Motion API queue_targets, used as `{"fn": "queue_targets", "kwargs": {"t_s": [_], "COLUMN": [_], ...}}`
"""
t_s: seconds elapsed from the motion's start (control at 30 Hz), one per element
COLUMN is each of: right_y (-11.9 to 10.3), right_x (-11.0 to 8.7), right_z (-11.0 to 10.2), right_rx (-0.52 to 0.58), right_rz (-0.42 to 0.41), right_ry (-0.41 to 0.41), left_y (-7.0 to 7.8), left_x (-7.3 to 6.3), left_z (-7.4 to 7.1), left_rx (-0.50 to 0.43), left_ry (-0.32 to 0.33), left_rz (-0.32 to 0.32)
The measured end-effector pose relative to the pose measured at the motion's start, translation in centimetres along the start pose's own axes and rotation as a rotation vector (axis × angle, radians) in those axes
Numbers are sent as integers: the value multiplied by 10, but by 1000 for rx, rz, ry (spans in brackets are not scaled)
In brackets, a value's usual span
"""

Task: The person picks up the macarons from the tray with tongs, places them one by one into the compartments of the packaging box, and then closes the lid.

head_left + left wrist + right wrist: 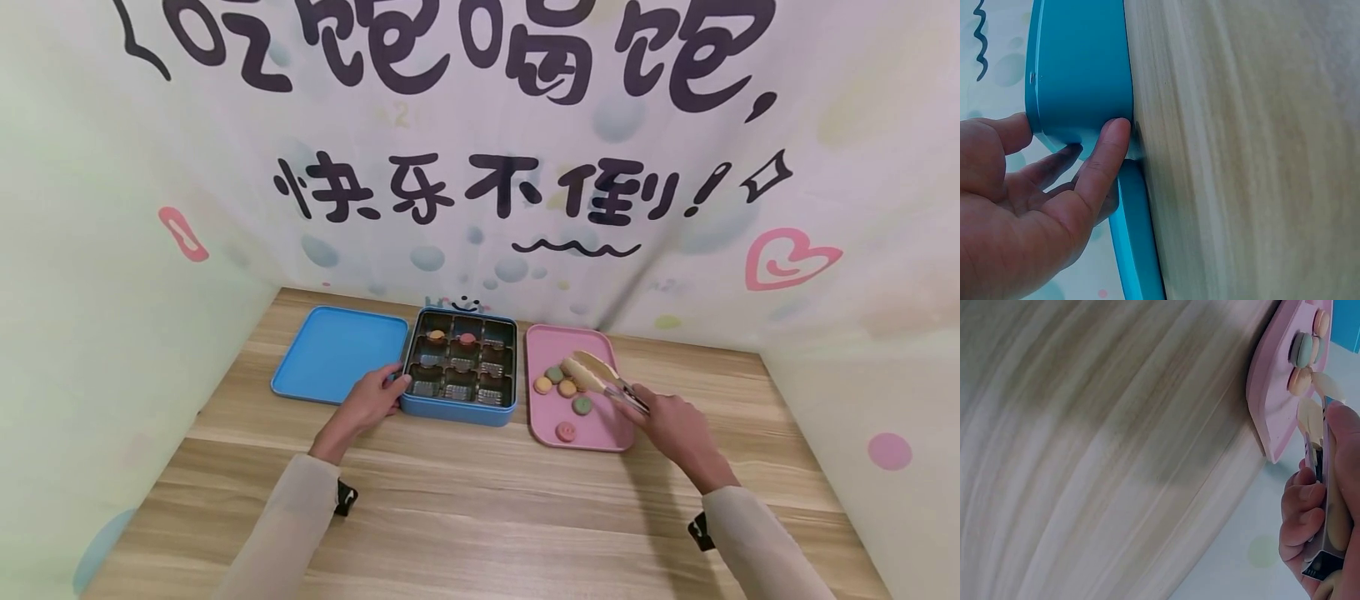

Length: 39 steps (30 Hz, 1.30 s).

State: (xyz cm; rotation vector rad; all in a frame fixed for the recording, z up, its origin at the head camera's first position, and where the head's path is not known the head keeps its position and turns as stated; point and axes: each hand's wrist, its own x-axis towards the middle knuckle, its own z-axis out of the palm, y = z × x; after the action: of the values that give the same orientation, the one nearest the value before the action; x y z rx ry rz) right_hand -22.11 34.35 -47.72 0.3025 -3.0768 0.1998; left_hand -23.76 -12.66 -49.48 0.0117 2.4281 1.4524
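Note:
My left hand [373, 396] rests at the near left corner of a blue box [459, 411], thumb at the rim and fingertips against its side in the left wrist view. The box holds a dark divided insert, with an orange-yellow macaron [436, 336] and a pink-red macaron [467, 339] in far-row compartments. My right hand [673, 425] grips tongs [1334, 506] with pale, broad tips. These tips hang parted over a pink tray [545, 427], close to a yellow macaron [567, 389]. Also on the tray are green macarons [582, 406] and a pink macaron [566, 432].
A blue lid [341, 354] lies flat just left of the box. Box, lid and tray stand in a row toward the back of the wooden table [480, 508]. A printed curtain [480, 208] hangs behind, and walls border both sides.

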Motion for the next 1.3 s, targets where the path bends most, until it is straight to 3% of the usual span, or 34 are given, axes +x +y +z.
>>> {"fn": "queue_targets", "kwargs": {"t_s": [0.33,0.53,0.9,1.3], "right_y": [5,4,-4,-6], "right_x": [5,7,18,17], "right_z": [-3,-10,-27,-23], "right_rx": [-2,19,-27,-5], "right_rz": [42,0,2,14], "right_ry": [-27,-27,-139,-158], "left_y": [0,-1,-1,-1], "left_x": [0,1,1,2], "left_z": [1,0,0,1], "left_rx": [-8,-15,-7,-31], "left_ry": [2,-6,-2,-15], "left_rz": [-4,-2,-3,-27]}}
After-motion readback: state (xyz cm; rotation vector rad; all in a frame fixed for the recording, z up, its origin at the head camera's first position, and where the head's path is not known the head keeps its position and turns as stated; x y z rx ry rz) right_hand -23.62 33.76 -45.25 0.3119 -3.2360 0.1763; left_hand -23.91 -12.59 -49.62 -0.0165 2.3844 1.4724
